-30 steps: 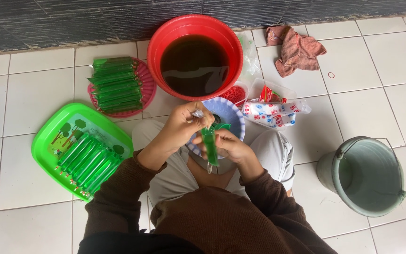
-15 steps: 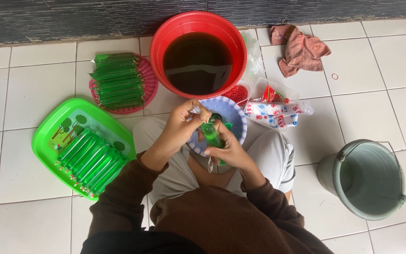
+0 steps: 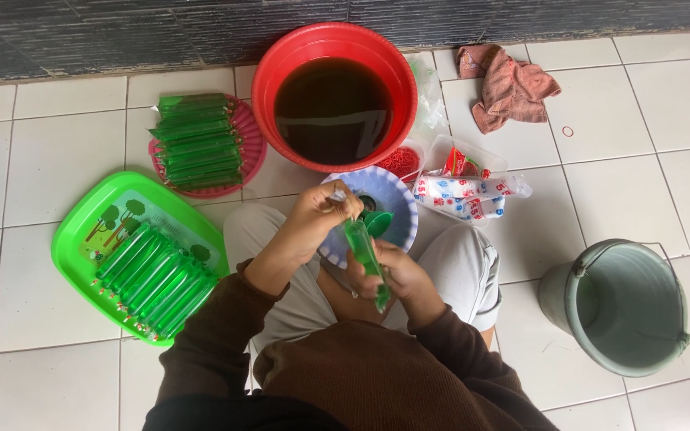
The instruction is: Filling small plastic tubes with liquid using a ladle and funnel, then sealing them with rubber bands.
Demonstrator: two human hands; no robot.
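Your right hand (image 3: 397, 275) grips a long green-filled plastic tube (image 3: 367, 259), held tilted over your lap. Your left hand (image 3: 321, 215) pinches its upper end with closed fingers, just above a small blue-rimmed bowl (image 3: 397, 203) with a green funnel (image 3: 377, 223). A red basin of dark liquid (image 3: 333, 96) stands beyond. Finished tubes lie on the green tray (image 3: 89, 231) and pink plate (image 3: 251, 148) at your left.

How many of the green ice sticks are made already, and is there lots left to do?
Two batches look done: filled green tubes lie on the green tray and on the pink plate. One green tube is in hand now: the right hand holds it, the left hand pinches its top. The red basin is nearly full of dark liquid, so probably plenty remains.
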